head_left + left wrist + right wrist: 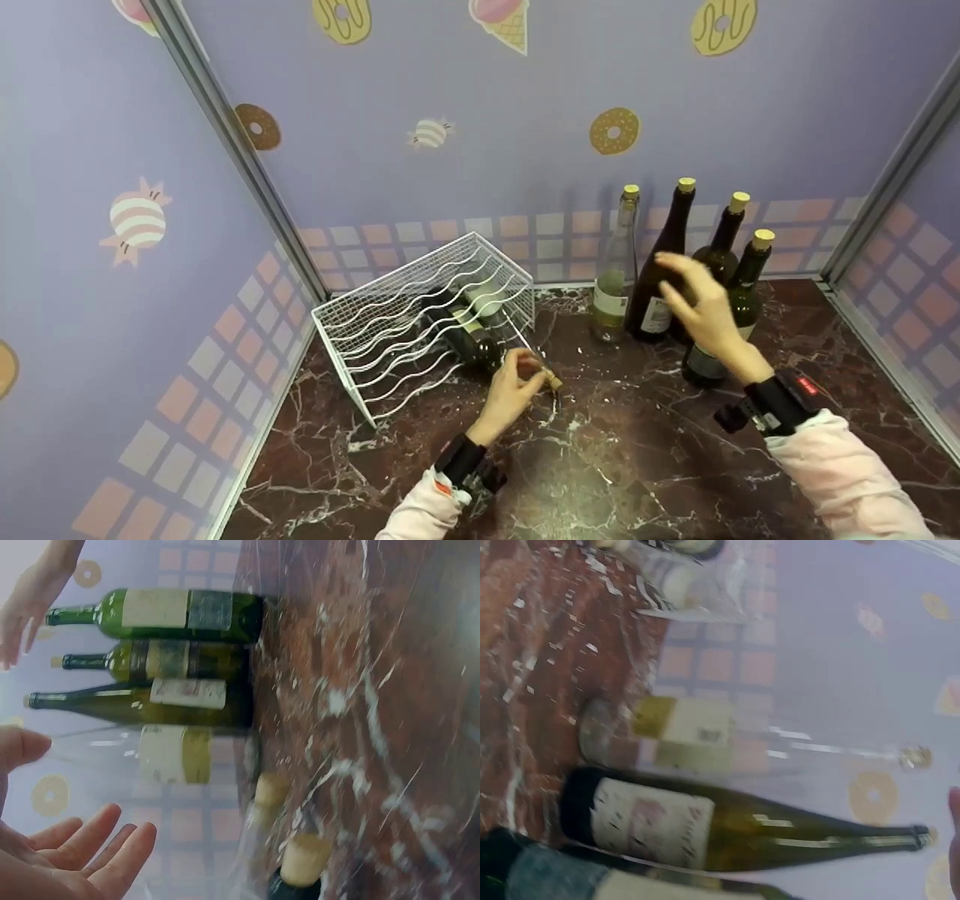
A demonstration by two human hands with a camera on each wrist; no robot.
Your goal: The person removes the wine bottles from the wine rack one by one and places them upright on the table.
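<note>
Two bottles lie in the white wire rack [352,367]: a dark bottle [469,337] and a clear one with a pale label [484,300]. The left hand [506,394] hovers by their necks, fingers apart and curved, holding nothing; in the left wrist view this hand [82,855] shows spread fingers near two corks [306,859]. The right hand [701,307] is raised in front of the standing bottles, fingers loosely bent and empty. These are a clear bottle [611,304], a dark slim bottle [660,289], another dark bottle [724,244] and a green bottle [742,300], all corked.
A patterned back wall [525,172] rises behind the rack and bottles, with side walls at left and right. The dark red marbled tabletop [600,450] extends in front of them and between rack and standing bottles.
</note>
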